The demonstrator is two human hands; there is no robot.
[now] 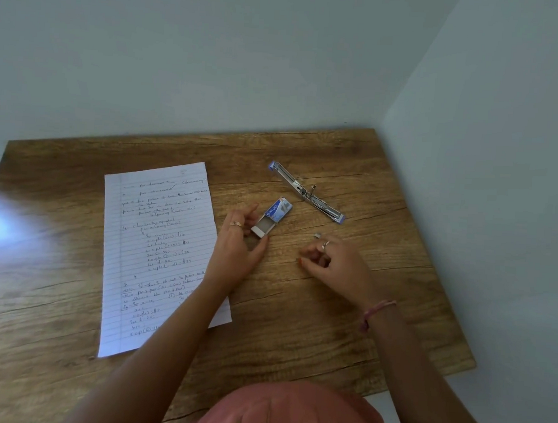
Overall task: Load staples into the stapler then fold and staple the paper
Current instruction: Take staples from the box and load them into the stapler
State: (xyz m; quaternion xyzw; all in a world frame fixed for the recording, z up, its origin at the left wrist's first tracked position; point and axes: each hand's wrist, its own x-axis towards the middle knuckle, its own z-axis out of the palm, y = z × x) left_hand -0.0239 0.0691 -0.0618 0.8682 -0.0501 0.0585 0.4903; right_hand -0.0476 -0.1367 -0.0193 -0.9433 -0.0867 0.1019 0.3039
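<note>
The stapler (307, 192) lies swung fully open and flat at the back right of the wooden table (330, 311). A small blue staple box (272, 216) sits before it with its white inner tray slid out toward me. My left hand (239, 243) touches the tray end of the box, fingers curled around it. My right hand (334, 262) hovers to the right and pinches a small silver strip of staples (317, 235) between its fingertips. A lined, handwritten sheet of paper (159, 253) lies flat on the left, partly under my left forearm.
Pale walls close the table in at the back and along the right. The table's right edge and front right corner (471, 363) are near my right arm. A bright glare patch lies on the table's left side.
</note>
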